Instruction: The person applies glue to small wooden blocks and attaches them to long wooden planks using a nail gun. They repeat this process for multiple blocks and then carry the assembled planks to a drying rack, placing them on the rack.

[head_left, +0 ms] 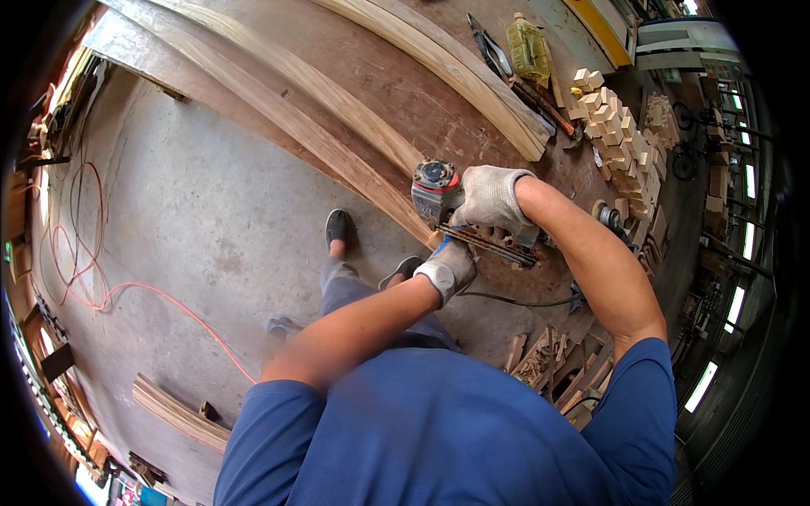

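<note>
My right hand point(492, 196), in a white work glove, grips a pneumatic nail gun point(439, 191) with a grey and red round head and a long dark magazine point(488, 245). The tool's nose sits at the near end of a long curved wooden strip point(278, 110) on the workbench point(380, 80). Beside that end, just below the magazine, my gloved left hand point(449, 267) presses on the wood with its fingers curled. What lies under its palm is hidden.
More curved wooden strips point(456, 72) lie across the bench. Small wooden blocks point(620, 135), a yellow bottle point(528, 49) and pliers point(489, 51) sit at the far right. An orange hose point(110, 291) runs over the concrete floor. A curved offcut point(177, 413) lies lower left.
</note>
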{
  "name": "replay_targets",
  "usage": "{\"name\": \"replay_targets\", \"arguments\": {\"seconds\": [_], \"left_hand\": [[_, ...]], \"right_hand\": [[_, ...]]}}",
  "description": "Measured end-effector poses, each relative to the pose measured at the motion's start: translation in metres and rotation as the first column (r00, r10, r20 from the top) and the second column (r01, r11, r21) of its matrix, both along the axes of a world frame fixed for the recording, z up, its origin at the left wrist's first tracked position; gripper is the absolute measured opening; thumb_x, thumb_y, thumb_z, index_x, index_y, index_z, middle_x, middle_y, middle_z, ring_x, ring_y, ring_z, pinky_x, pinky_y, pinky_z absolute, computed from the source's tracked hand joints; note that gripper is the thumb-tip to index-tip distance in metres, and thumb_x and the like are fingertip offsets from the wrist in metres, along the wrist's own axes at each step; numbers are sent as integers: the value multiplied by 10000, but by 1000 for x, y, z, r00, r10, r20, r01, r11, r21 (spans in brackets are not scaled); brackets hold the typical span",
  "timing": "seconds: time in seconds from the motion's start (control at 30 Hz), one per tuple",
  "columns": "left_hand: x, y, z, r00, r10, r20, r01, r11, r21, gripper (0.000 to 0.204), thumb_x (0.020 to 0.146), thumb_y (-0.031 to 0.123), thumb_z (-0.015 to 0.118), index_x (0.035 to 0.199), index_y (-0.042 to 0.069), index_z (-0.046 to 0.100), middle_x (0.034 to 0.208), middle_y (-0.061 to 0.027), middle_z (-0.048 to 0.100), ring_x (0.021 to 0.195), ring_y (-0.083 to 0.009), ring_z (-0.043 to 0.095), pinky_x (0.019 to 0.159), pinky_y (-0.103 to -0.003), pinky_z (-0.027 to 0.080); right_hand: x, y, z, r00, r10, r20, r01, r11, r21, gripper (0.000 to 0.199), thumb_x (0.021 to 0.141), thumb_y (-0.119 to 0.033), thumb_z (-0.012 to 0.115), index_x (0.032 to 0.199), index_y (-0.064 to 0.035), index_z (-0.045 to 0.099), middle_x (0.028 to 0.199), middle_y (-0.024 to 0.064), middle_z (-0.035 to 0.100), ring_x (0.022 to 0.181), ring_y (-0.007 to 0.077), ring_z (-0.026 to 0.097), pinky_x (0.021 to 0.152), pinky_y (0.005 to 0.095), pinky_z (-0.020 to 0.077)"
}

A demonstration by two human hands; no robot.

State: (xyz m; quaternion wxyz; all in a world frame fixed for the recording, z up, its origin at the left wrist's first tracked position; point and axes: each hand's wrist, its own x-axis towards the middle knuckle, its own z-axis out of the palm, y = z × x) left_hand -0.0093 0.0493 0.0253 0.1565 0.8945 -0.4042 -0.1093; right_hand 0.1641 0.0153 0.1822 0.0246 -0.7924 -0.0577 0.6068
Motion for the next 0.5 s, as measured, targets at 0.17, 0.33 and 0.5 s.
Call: {"name": "replay_targets", "arguments": {"seconds": [0.17,0.33,0.5], "left_hand": [[4,1,4,980,-91,-177,101,994,51,390,960,105,559,1277,-79,693,1299,-254,691,1262,-451,605,1103,-574,434],[7,6,-4,982,-53,-183,54,999,4,284,968,128,562,1157,-4,729,1147,-172,730,1159,-368,648,1005,-504,493],[35,37,18,983,-130,-127,144,984,109,264,990,165,547,1138,46,730,1157,-126,732,1125,-327,661,970,-454,513]], "right_hand": [[-9,-17,9,992,-83,92,72,991,113,357,880,-271,769,954,78,769,810,155,757,627,250,729,577,375,591],[-19,-32,56,952,-168,256,123,976,182,374,881,-315,808,1004,32,742,730,127,714,620,183,686,591,366,564],[-70,-88,91,807,-555,201,503,825,257,379,874,-232,838,1100,46,714,769,79,694,602,141,651,539,339,567]]}}
